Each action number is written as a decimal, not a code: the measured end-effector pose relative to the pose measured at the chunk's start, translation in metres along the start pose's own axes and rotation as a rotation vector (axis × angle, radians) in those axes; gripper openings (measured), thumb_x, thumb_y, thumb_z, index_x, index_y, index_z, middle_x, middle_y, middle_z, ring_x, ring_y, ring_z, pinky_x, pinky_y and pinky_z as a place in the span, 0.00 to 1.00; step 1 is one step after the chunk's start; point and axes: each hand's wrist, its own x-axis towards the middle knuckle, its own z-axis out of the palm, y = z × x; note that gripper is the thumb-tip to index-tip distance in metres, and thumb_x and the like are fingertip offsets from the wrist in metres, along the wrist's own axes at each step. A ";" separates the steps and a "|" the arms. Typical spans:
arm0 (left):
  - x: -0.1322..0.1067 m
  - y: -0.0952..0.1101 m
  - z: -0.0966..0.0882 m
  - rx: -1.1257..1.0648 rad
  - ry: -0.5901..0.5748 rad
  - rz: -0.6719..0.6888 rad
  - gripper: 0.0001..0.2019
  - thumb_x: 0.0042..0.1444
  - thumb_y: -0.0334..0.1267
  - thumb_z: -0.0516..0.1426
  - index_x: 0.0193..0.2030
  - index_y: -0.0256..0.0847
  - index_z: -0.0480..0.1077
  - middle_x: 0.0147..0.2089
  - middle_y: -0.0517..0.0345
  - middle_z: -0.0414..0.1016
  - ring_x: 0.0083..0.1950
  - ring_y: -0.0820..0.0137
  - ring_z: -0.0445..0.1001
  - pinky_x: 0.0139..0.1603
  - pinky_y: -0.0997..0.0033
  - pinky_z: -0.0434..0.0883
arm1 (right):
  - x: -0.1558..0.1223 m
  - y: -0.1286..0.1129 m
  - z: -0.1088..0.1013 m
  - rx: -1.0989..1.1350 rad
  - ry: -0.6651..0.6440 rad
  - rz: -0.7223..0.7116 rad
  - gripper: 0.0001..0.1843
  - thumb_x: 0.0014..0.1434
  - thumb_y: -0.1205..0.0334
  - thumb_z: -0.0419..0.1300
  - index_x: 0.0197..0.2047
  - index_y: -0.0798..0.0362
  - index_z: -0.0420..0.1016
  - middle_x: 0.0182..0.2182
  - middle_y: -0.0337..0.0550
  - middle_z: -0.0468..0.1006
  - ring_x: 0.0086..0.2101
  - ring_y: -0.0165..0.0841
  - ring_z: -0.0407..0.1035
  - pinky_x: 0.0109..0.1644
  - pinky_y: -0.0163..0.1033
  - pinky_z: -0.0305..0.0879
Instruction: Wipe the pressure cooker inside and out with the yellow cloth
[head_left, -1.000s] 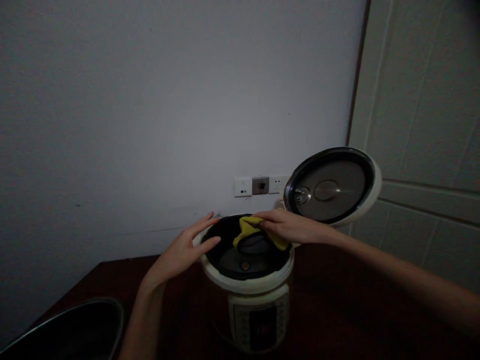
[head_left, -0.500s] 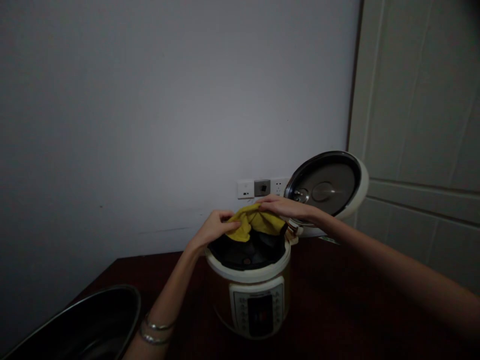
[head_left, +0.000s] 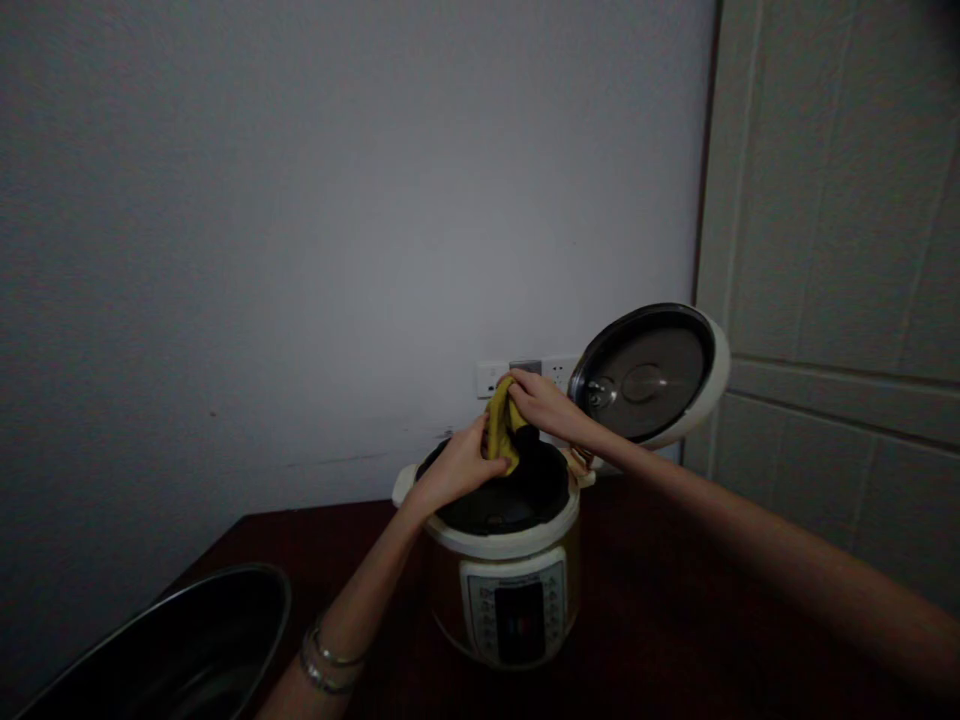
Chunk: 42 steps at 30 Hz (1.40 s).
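Note:
A yellow cloth (head_left: 500, 428) is bunched between my two hands, above the opening of an electric pressure cooker (head_left: 517, 600). My left hand (head_left: 463, 462) grips the cloth's lower left part, thumb in front. Higher up, my right hand (head_left: 536, 398) pinches its top; some of those fingers are hidden behind the cloth. The cooker's lid (head_left: 649, 375) stands raised on its hinge at the right, dark inner side facing me. Inside, the cooker is dark, and its white rim (head_left: 510, 543) faces up. Two bracelets (head_left: 326, 660) circle my left wrist.
A dark pot or bowl (head_left: 161, 640) with a shiny rim sits at the lower left, partly out of frame. The dark red table (head_left: 330, 530) meets a pale wall with sockets (head_left: 491, 378) behind the cooker. A panelled door (head_left: 840, 250) stands at the right.
The cloth was spread wide between my hands and is now gathered into a narrow bunch. My left hand moved right, uncovering the cooker's left handle; my right hand rose slightly and shifted left.

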 end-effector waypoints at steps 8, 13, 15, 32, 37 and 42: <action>0.008 -0.014 -0.023 -0.123 0.414 -0.087 0.28 0.43 0.39 0.64 0.53 0.35 0.67 0.51 0.43 0.73 0.49 0.60 0.73 0.47 0.62 0.70 | -0.001 -0.002 0.009 0.858 -0.114 0.333 0.14 0.51 0.67 0.49 0.35 0.55 0.74 0.29 0.42 0.78 0.33 0.34 0.71 0.36 0.35 0.66; 0.011 -0.012 -0.030 -0.456 0.152 -0.216 0.26 0.41 0.42 0.65 0.48 0.34 0.72 0.42 0.46 0.78 0.38 0.64 0.77 0.39 0.65 0.73 | -0.010 -0.023 0.000 1.239 -0.296 0.498 0.15 0.54 0.60 0.49 0.37 0.56 0.74 0.27 0.45 0.78 0.32 0.36 0.73 0.35 0.37 0.69; 0.013 -0.012 -0.028 -0.441 0.197 -0.232 0.18 0.42 0.44 0.65 0.38 0.33 0.75 0.36 0.49 0.79 0.33 0.65 0.76 0.34 0.68 0.72 | -0.016 -0.026 0.003 1.292 -0.311 0.450 0.16 0.56 0.55 0.50 0.37 0.56 0.74 0.28 0.45 0.79 0.33 0.36 0.74 0.40 0.39 0.70; -0.021 -0.120 -0.035 -0.053 0.549 -0.423 0.14 0.50 0.40 0.55 0.39 0.33 0.74 0.49 0.38 0.76 0.53 0.55 0.73 0.55 0.58 0.66 | 0.032 0.055 0.044 -0.111 -0.076 0.190 0.20 0.55 0.70 0.55 0.52 0.63 0.61 0.46 0.65 0.74 0.49 0.49 0.69 0.50 0.48 0.63; -0.026 -0.140 -0.032 -0.119 0.536 -0.458 0.13 0.47 0.44 0.53 0.28 0.37 0.74 0.38 0.43 0.80 0.48 0.52 0.75 0.53 0.56 0.67 | 0.027 0.054 0.097 -0.203 -0.377 0.066 0.12 0.59 0.68 0.53 0.47 0.61 0.66 0.39 0.60 0.77 0.40 0.43 0.73 0.43 0.43 0.65; -0.029 -0.151 -0.029 -0.246 0.576 -0.458 0.20 0.48 0.48 0.47 0.31 0.37 0.75 0.40 0.45 0.80 0.46 0.56 0.77 0.51 0.59 0.69 | 0.028 0.028 0.129 -0.111 -0.561 -0.186 0.08 0.62 0.66 0.51 0.42 0.57 0.70 0.41 0.50 0.76 0.42 0.36 0.71 0.49 0.39 0.64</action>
